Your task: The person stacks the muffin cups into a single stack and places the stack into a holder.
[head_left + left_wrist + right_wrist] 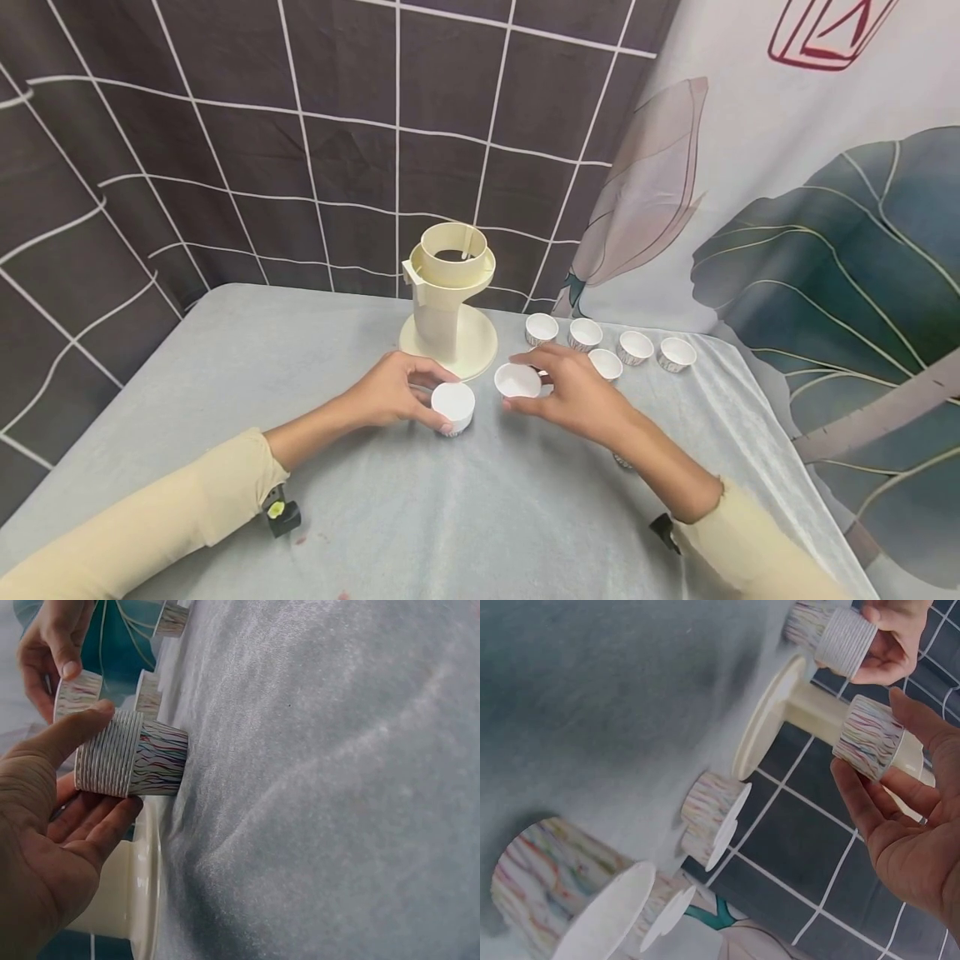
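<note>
In the head view my left hand (401,387) grips a stack of paper baking cups (453,403) between thumb and fingers. The left wrist view shows the stack's many nested rims and coloured wavy lines; its base is at the grey cloth. My right hand (573,387) pinches a single paper baking cup (517,381) by its sides, mouth up, just right of the stack. In the right wrist view this cup (868,739) is raised off the cloth. Both hands are in front of a cream plastic stand (435,329) with a ring-shaped top.
Several single cups stand at the back right, including a front one (604,365) and a rightmost one (677,355). Another cup (622,460) is mostly hidden under my right forearm. Grey cloth (450,517) covers the table. Dark gridded fabric (345,158) hangs behind.
</note>
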The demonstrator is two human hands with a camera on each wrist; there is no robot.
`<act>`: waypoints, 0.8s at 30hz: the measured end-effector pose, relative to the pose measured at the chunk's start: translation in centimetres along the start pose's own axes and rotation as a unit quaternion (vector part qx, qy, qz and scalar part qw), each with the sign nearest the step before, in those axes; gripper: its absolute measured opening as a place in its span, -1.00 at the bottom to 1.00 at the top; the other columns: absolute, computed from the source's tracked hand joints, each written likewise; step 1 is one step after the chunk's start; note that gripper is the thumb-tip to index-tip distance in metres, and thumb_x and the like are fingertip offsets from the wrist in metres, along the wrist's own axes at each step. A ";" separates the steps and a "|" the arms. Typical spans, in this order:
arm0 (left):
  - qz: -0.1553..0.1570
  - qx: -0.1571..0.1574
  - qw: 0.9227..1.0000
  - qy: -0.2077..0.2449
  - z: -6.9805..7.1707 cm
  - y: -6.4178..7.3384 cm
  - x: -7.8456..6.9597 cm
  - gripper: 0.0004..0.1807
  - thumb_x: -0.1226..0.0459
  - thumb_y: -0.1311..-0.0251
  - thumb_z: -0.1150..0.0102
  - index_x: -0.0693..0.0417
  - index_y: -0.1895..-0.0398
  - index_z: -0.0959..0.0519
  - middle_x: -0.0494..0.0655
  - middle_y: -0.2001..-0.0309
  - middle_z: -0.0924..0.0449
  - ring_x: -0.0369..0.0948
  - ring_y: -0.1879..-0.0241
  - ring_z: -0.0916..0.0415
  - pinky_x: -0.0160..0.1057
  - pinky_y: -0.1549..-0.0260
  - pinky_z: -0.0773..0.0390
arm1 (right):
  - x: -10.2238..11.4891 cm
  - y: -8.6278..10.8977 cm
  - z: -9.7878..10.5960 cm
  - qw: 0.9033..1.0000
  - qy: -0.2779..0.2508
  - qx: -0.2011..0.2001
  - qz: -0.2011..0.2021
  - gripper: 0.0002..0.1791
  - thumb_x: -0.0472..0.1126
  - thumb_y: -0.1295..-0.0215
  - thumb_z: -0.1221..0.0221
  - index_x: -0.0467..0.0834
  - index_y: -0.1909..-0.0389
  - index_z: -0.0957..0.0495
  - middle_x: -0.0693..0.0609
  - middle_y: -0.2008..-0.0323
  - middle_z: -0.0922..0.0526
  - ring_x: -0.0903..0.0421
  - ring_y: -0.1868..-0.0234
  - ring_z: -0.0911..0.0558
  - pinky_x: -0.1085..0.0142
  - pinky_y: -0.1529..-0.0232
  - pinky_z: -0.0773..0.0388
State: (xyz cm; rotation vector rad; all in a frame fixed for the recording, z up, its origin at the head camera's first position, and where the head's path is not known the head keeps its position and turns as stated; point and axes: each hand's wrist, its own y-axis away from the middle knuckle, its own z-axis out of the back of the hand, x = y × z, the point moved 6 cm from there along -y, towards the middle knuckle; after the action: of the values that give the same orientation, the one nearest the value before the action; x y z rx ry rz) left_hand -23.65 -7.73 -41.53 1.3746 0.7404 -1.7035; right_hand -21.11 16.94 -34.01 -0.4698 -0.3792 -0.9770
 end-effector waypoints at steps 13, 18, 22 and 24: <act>0.000 0.004 1.000 -0.002 0.0 0.0 0.0 -0.36 0.49 0.13 -0.80 0.33 -0.14 -0.80 0.18 -0.05 -0.89 -0.09 0.05 -0.90 -0.24 -0.02 -0.92 | 1.9 -1.2 -0.4 0.999 0.036 -0.005 0.019 -0.39 -0.02 -0.22 -0.67 -0.16 -0.25 -0.80 0.01 0.03 -0.84 0.08 0.09 -0.78 0.13 -0.01 -0.85; -0.003 0.004 1.000 -0.001 0.0 0.0 0.0 -0.36 0.49 0.13 -0.80 0.33 -0.13 -0.80 0.16 -0.04 -0.89 -0.10 0.06 -0.90 -0.23 -0.01 -0.92 | 2.4 -1.6 -0.6 0.999 0.023 0.001 0.022 -0.37 -0.03 -0.24 -0.66 -0.19 -0.29 -0.78 -0.03 -0.02 -0.84 0.05 0.03 -0.80 0.11 -0.05 -0.88; -0.007 0.005 1.000 -0.002 0.0 -0.1 0.0 -0.37 0.49 0.13 -0.80 0.34 -0.13 -0.80 0.16 -0.04 -0.90 -0.10 0.05 -0.90 -0.22 -0.02 -0.92 | 2.8 -2.0 -0.9 1.000 0.004 0.007 0.025 -0.36 -0.04 -0.25 -0.66 -0.22 -0.29 -0.77 -0.09 -0.06 -0.83 0.00 -0.03 -0.80 0.08 -0.09 -0.90; -0.007 0.006 1.000 -0.002 0.0 -0.1 0.1 -0.36 0.49 0.12 -0.79 0.35 -0.14 -0.79 0.17 -0.05 -0.89 -0.08 0.04 -0.90 -0.22 -0.03 -0.92 | 3.0 -2.2 -1.1 1.000 0.000 0.008 0.025 -0.36 -0.04 -0.25 -0.66 -0.22 -0.29 -0.77 -0.11 -0.07 -0.83 -0.01 -0.04 -0.80 0.09 -0.10 -0.91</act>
State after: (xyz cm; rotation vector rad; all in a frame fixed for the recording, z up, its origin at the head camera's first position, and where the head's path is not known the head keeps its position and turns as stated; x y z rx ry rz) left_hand -23.73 -7.69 -41.62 1.3766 0.7391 -1.7239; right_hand -21.34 13.23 -32.97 -0.4631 -0.3740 -0.9248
